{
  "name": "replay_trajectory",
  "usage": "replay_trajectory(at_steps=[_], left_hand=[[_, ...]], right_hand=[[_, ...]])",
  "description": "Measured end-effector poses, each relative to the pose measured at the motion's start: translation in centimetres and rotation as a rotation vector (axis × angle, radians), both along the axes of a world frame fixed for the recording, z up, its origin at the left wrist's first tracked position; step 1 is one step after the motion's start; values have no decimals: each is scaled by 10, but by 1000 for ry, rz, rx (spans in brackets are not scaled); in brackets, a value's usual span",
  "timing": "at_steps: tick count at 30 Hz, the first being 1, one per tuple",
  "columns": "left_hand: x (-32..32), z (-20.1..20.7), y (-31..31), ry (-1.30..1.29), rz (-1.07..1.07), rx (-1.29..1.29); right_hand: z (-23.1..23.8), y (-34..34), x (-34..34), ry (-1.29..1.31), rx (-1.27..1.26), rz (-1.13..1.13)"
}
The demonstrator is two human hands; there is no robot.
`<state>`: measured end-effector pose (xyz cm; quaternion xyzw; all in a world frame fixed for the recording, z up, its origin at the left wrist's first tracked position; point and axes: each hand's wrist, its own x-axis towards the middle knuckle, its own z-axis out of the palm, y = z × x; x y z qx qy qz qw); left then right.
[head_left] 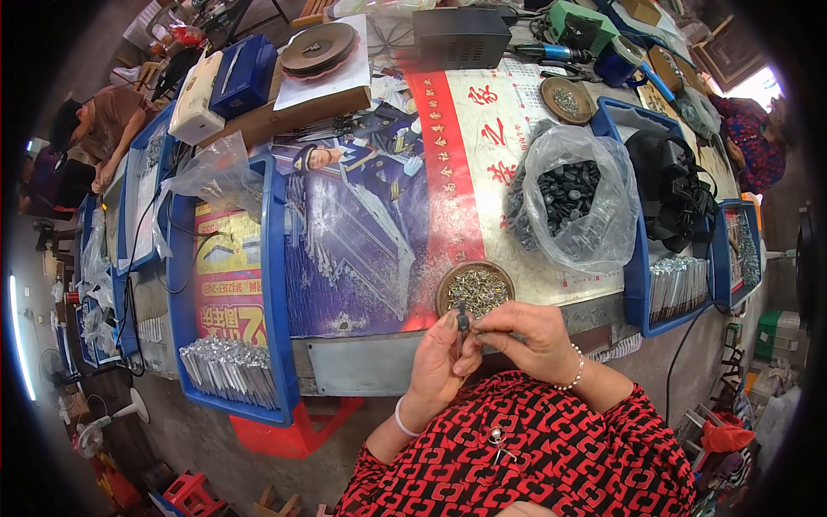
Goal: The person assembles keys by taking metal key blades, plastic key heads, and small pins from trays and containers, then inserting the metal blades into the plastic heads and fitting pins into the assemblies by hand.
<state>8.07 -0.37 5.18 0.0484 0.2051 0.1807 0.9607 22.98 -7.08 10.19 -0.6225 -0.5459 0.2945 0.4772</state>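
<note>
My left hand [438, 362] is closed, pinching a small black piece [463, 322] upright between thumb and fingers; whether a longer part runs down inside the grip is hidden. My right hand [530, 339] meets it from the right, thumb and forefinger pinched together at the piece's edge. What those fingertips hold, if anything, is too small to make out. Just beyond both hands stands a round brown bowl [508, 275] of small brass- and silver-coloured metal parts. Farther right, a clear plastic bag [622, 241] gapes open around many black rounded pieces [568, 194].
Blue trays with rows of thin metal strips flank me: one at left [280, 345], one at right [636, 297] also holding a black strapped device [668, 185]. At the back are a dark metal box [461, 39], stacked discs [319, 47] and a dish [568, 99]. Other people sit on both sides.
</note>
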Motion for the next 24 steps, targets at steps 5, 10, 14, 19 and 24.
replay_trajectory(at_steps=[5, 10, 14, 19, 24], left_hand=[[3, 8, -1, 56, -26, 91], [4, 9, -4, 42, -58, 129], [6, 14, -6, 9, -72, 123], [7, 6, -9, -60, -53, 113], [10, 4, -12, -65, -4, 197]], right_hand=[[-9, -4, -4, 39, 103, -33], [-15, -5, -5, 38, 170, -33], [-16, -7, -8, 106, 156, -90], [-18, -7, -11, 99, 153, -130], [-20, -9, -16, 50, 184, -148]])
